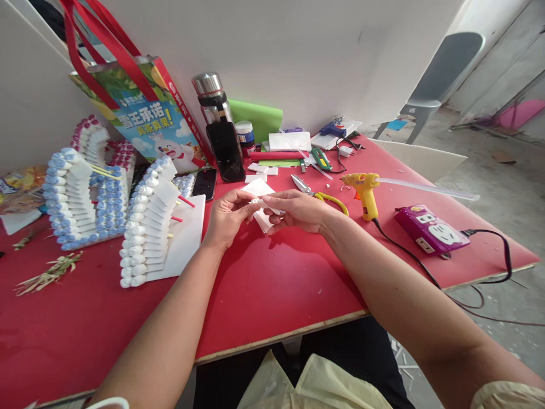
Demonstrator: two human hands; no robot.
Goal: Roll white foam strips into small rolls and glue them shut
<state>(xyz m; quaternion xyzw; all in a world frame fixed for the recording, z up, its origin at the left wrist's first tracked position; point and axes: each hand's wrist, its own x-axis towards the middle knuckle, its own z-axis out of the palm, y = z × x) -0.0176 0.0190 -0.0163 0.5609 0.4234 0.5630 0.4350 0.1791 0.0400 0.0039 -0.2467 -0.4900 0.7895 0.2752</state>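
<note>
Two sets of fingertips, the left hand's [225,220] and the right hand's [300,210], pinch a small white piece [273,207] above the red table [272,284], where uneven pressure could bend it or let it slip, with card [259,187] just beyond, then pliers [301,183] and a glue gun [367,196] rightward.

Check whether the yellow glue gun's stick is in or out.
In: the glue stick enters the back of the yellow glue gun, its long tail outside.
</note>
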